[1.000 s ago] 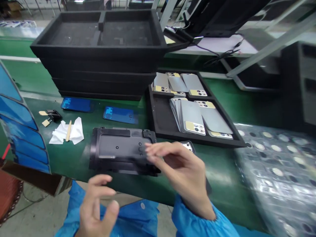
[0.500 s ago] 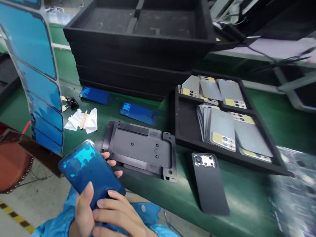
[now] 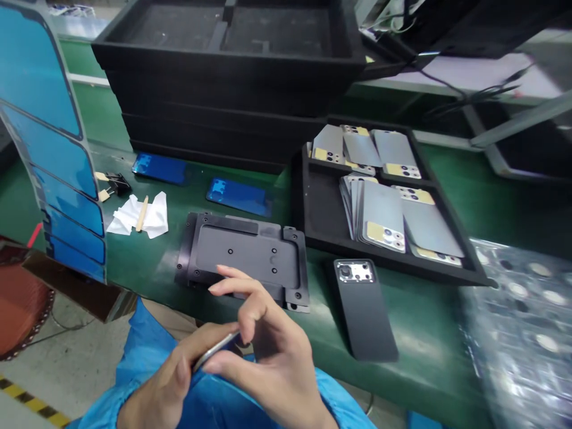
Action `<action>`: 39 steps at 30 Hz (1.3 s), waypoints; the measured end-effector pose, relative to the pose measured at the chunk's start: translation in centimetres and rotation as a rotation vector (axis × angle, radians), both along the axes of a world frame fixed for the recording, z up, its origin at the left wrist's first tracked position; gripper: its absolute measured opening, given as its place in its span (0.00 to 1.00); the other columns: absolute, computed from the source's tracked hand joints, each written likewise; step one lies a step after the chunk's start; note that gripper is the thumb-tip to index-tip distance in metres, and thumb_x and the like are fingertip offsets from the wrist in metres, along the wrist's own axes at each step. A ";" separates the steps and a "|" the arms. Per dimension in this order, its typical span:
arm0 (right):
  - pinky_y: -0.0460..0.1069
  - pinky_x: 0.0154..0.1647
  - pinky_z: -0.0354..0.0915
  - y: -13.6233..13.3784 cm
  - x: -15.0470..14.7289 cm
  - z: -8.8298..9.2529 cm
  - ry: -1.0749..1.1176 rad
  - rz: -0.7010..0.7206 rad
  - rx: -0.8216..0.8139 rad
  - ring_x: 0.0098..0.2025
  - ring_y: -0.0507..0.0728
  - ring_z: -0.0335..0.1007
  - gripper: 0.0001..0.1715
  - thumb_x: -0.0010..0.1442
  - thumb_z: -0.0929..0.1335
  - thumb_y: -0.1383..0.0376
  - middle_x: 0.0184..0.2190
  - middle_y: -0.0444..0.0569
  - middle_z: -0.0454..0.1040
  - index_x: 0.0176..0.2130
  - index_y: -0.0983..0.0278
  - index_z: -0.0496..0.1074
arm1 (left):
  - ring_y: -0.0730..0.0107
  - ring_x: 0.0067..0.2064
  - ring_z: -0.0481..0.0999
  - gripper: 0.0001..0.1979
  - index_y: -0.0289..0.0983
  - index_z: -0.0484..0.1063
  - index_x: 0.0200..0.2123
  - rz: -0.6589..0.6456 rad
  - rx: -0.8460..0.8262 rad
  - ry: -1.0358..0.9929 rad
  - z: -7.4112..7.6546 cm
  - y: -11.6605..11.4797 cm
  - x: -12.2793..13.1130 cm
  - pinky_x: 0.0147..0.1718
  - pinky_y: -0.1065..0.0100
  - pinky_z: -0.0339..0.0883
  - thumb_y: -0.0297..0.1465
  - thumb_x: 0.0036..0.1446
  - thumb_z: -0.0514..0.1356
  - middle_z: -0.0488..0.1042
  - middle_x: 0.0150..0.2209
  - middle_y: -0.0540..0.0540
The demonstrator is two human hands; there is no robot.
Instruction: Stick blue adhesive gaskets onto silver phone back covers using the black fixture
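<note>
Low at the front of the bench, a phone back cover (image 3: 217, 351) is held nearly edge-on, so mainly its thin silvery rim shows. My left hand (image 3: 163, 378) is closed around its near side, thumb along the edge. At the other end my right hand (image 3: 277, 348) pinches it between thumb and bent forefinger, its other fingers raised. Just beyond the hands lies a dark metal fixture (image 3: 250, 253) with a shallow phone-shaped recess. To the right a dark phone (image 3: 366, 319) rests with its camera end away from me. The cover's broad faces are mostly hidden.
A black tray (image 3: 322, 208) holds several silvery back covers (image 3: 383, 214). Behind stands a stack of black trays (image 3: 223, 89). Two blue-filmed panels (image 3: 239, 196), a white tissue with a wooden stick (image 3: 142, 214) and a hanging strip of blue film (image 3: 67, 179) are leftward. Clear plastic trays (image 3: 522, 333) lie right.
The cover has turned from showing its blue-filmed face to nearly edge-on. My right hand has moved from lying across its face to pinching its edge. The view has shifted slightly right.
</note>
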State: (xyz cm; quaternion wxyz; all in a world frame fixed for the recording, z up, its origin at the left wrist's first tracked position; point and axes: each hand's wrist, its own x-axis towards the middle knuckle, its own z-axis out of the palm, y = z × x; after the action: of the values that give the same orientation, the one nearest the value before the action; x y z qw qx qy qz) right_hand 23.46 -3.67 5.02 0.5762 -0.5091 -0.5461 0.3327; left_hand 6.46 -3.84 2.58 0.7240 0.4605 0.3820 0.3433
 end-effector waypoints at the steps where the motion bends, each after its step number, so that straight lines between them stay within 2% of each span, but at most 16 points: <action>1: 0.59 0.49 0.78 0.0 0.1 0.0 0.042 0.014 -0.018 0.58 0.68 0.77 0.29 0.63 0.72 0.44 0.41 0.55 0.83 0.28 0.58 0.57 | 0.42 0.51 0.81 0.28 0.46 0.83 0.50 -0.092 0.027 0.006 0.6 0.2 0.0 0.56 0.46 0.75 0.58 0.60 0.58 0.83 0.48 0.38; 4: 0.59 0.47 0.79 -0.4 0.3 0.1 0.137 0.009 -0.026 0.52 0.67 0.81 0.30 0.60 0.73 0.40 0.36 0.53 0.83 0.29 0.58 0.58 | 0.41 0.59 0.77 0.35 0.48 0.76 0.61 -0.289 0.124 0.024 1.8 0.4 -0.1 0.62 0.45 0.67 0.60 0.64 0.47 0.78 0.58 0.39; 6: 0.58 0.45 0.79 -0.7 0.5 0.0 0.169 -0.020 0.000 0.48 0.66 0.82 0.29 0.58 0.74 0.41 0.32 0.51 0.81 0.31 0.58 0.61 | 0.41 0.59 0.76 0.35 0.49 0.72 0.64 -0.335 0.161 0.002 1.8 0.2 -0.5 0.61 0.45 0.67 0.60 0.64 0.48 0.78 0.58 0.38; 8: 0.57 0.43 0.79 -0.9 1.2 -0.3 0.226 -0.039 0.021 0.41 0.62 0.83 0.27 0.58 0.75 0.44 0.29 0.47 0.80 0.33 0.58 0.63 | 0.41 0.56 0.78 0.34 0.51 0.73 0.63 -0.339 0.173 -0.016 1.5 -0.1 -1.2 0.58 0.45 0.69 0.60 0.63 0.50 0.79 0.55 0.37; 10: 0.55 0.43 0.79 -1.1 2.2 -0.8 0.316 -0.113 0.013 0.35 0.58 0.81 0.22 0.60 0.77 0.51 0.26 0.42 0.77 0.33 0.58 0.65 | 0.43 0.51 0.81 0.31 0.53 0.76 0.59 -0.328 0.150 -0.079 1.2 -0.1 -1.9 0.51 0.46 0.73 0.60 0.62 0.52 0.81 0.51 0.37; 13: 0.51 0.42 0.78 -1.6 3.8 -1.8 0.372 -0.305 -0.017 0.33 0.55 0.79 0.13 0.63 0.76 0.61 0.26 0.41 0.76 0.33 0.58 0.70 | 0.41 0.46 0.84 0.34 0.50 0.82 0.53 -0.303 -0.030 -0.245 1.4 0.6 -2.7 0.43 0.46 0.78 0.63 0.59 0.52 0.83 0.45 0.36; 14: 0.49 0.40 0.77 -1.9 3.9 -2.1 0.346 -0.303 -0.034 0.34 0.55 0.79 0.10 0.64 0.75 0.62 0.27 0.42 0.77 0.34 0.58 0.71 | 0.39 0.45 0.84 0.37 0.47 0.83 0.49 -0.269 -0.123 -0.273 1.6 1.0 -2.9 0.42 0.44 0.78 0.65 0.57 0.51 0.83 0.44 0.35; 16: 0.47 0.37 0.75 -2.4 3.6 -2.4 0.252 -0.132 -0.102 0.35 0.55 0.79 0.07 0.67 0.72 0.59 0.30 0.44 0.79 0.36 0.58 0.75 | 0.37 0.45 0.83 0.42 0.42 0.85 0.44 -0.117 -0.286 -0.256 2.1 1.8 -2.7 0.44 0.41 0.78 0.68 0.55 0.48 0.84 0.42 0.33; 19: 0.46 0.37 0.73 -2.6 1.7 -2.7 0.124 0.241 -0.266 0.35 0.55 0.79 0.14 0.70 0.68 0.54 0.34 0.46 0.81 0.39 0.60 0.76 | 0.41 0.47 0.83 0.45 0.41 0.85 0.42 0.141 -0.407 -0.200 2.6 2.4 -1.8 0.47 0.44 0.79 0.70 0.55 0.43 0.84 0.43 0.36; 21: 0.46 0.38 0.71 -2.3 0.1 -2.9 0.138 0.371 -0.341 0.34 0.54 0.76 0.18 0.71 0.66 0.52 0.32 0.45 0.78 0.37 0.61 0.74 | 0.46 0.49 0.82 0.43 0.42 0.85 0.42 0.239 -0.484 -0.175 2.4 2.4 -0.9 0.48 0.49 0.79 0.69 0.56 0.46 0.83 0.46 0.39; 25: 0.45 0.34 0.65 -1.3 -2.1 -3.7 0.326 0.352 -0.384 0.29 0.51 0.62 0.27 0.70 0.66 0.50 0.25 0.41 0.66 0.25 0.61 0.61 | 0.48 0.43 0.84 0.37 0.39 0.84 0.40 0.260 -0.506 -0.241 1.6 2.2 0.3 0.44 0.52 0.81 0.66 0.55 0.56 0.84 0.42 0.39; 28: 0.46 0.36 0.65 -1.5 -2.8 -4.3 0.360 0.318 -0.390 0.29 0.51 0.62 0.27 0.70 0.65 0.51 0.25 0.42 0.66 0.24 0.62 0.61 | 0.52 0.37 0.84 0.34 0.35 0.84 0.38 0.329 -0.515 -0.299 1.7 2.9 0.3 0.38 0.56 0.82 0.61 0.52 0.62 0.84 0.36 0.39; 31: 0.46 0.36 0.64 -2.7 -3.1 -5.1 0.321 0.367 -0.421 0.29 0.52 0.67 0.24 0.71 0.66 0.54 0.25 0.43 0.71 0.26 0.63 0.69 | 0.59 0.34 0.83 0.31 0.37 0.82 0.39 0.584 -0.406 -0.313 2.7 4.2 -0.2 0.33 0.61 0.82 0.60 0.53 0.63 0.83 0.35 0.43; 34: 0.46 0.36 0.66 -4.0 -3.2 -5.9 0.276 0.424 -0.504 0.30 0.53 0.73 0.22 0.70 0.66 0.56 0.26 0.46 0.78 0.28 0.63 0.75 | 0.63 0.34 0.82 0.29 0.37 0.80 0.44 0.810 -0.265 -0.275 3.6 5.5 -1.1 0.31 0.64 0.82 0.57 0.62 0.56 0.83 0.37 0.44; 36: 0.46 0.35 0.66 -4.3 -3.3 -6.3 0.266 0.398 -0.540 0.31 0.53 0.74 0.22 0.70 0.66 0.55 0.27 0.47 0.79 0.29 0.63 0.76 | 0.62 0.34 0.83 0.29 0.37 0.80 0.46 0.800 -0.274 -0.259 3.8 5.8 -1.6 0.30 0.63 0.83 0.55 0.64 0.55 0.83 0.38 0.43; 39: 0.46 0.35 0.66 -4.0 -3.4 -6.3 0.265 0.350 -0.515 0.32 0.54 0.73 0.19 0.69 0.67 0.55 0.29 0.48 0.79 0.32 0.64 0.76 | 0.57 0.32 0.84 0.29 0.36 0.81 0.44 0.590 -0.449 -0.255 3.3 5.7 -2.0 0.29 0.58 0.83 0.56 0.59 0.59 0.84 0.38 0.41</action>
State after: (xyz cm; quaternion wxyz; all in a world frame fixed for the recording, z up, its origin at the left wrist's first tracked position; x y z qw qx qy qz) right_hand 20.06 -7.65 -1.27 0.4286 -0.4886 -0.4436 0.6170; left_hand 4.51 1.83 5.91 0.7185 0.1147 0.4704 0.4993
